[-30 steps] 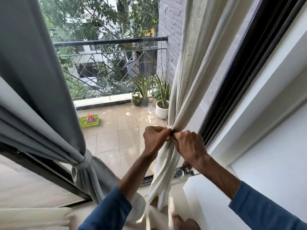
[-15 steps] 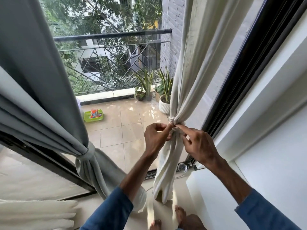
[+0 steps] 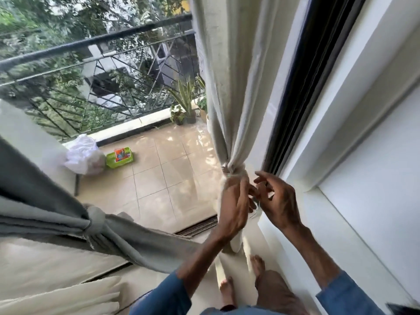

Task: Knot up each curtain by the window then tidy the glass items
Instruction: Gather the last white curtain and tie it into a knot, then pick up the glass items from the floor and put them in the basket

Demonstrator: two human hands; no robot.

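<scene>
Beside the dark window frame point(image 3: 293, 114), the cream curtain point(image 3: 229, 92) hangs gathered into a knot point(image 3: 234, 170). Just below it, the left hand point(image 3: 234, 208) wraps loosely around the curtain's tail, while the right hand point(image 3: 278, 203) hovers close with fingers spread, gripping nothing. At lower left, the grey curtain point(image 3: 45, 214) is already knotted.

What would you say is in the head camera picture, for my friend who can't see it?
Two hands, the left hand and right hand, work just below a knot in a cream curtain beside a dark window frame. To the left a grey curtain is already knotted. Outside is a tiled balcony with potted plants.
</scene>
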